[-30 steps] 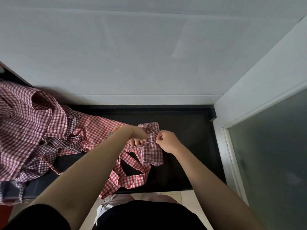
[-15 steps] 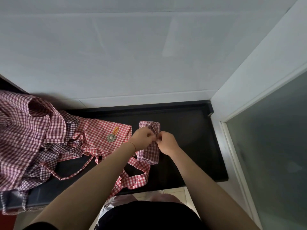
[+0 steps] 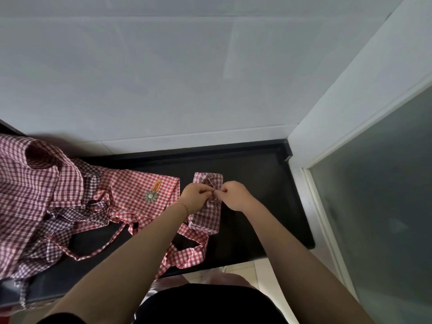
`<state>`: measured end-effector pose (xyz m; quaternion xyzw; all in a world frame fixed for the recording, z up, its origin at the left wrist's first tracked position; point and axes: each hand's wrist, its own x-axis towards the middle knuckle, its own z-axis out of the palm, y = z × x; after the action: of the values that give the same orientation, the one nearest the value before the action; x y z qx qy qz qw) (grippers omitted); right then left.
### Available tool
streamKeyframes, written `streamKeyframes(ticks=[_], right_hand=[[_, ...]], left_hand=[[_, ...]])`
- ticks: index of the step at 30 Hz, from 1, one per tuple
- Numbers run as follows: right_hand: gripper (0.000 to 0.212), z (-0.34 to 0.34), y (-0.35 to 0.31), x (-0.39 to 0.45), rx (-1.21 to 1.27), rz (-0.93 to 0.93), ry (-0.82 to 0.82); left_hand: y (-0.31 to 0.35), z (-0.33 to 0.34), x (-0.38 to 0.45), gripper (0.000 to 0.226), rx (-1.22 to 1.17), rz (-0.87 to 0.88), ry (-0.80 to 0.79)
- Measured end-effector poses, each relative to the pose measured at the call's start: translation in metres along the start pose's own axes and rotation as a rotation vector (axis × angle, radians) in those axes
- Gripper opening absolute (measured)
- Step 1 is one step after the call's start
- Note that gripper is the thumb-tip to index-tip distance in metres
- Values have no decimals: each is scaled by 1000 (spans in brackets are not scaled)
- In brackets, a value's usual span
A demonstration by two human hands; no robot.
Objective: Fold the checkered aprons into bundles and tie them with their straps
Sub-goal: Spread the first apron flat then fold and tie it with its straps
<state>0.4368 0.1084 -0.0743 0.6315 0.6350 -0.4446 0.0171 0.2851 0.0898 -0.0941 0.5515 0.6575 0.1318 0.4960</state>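
White wall behind, black worktop point(image 3: 257, 174) below. Near its right end lies the folded apron bundle point(image 3: 205, 206); left hand point(image 3: 196, 195) and right hand point(image 3: 233, 195) each pinch its strap over the middle. Slack here likely means the knot slips and the folds spring open.

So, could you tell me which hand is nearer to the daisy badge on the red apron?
Left. The left hand sits just right of the daisy badge; the right hand lies farther right.
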Motion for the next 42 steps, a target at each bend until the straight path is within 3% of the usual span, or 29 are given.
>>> streamKeyframes(ticks=[4,9,13,15,18,27,32,37,42], right_hand=[[27,-3,-11,0,72,-20,-62],[28,-2,-15,3,83,-20,-41],[24,-5,-24,2,377,-75,98],[31,-6,-19,4,275,-116,175],[27,1,-6,4,-59,-193,149],[18,20,1,2,-360,-403,233],[7,13,9,2,-347,-352,166],[11,16,5,-3,-74,-254,146],[18,22,0,-1,-33,-234,109]], left_hand=[[-7,2,3,20,-42,-11,41],[-5,2,4,14,4,31,-61],[-8,2,6,19,-56,-59,-34],[-9,-3,8,23,-46,-61,-81],[-9,-13,9,25,-50,-1,-146],[-11,-19,13,19,-162,-76,-210],[-12,-15,10,17,-198,-114,-132],[-13,-11,10,5,-190,-87,-100],[-15,-10,6,23,-295,-61,-73]])
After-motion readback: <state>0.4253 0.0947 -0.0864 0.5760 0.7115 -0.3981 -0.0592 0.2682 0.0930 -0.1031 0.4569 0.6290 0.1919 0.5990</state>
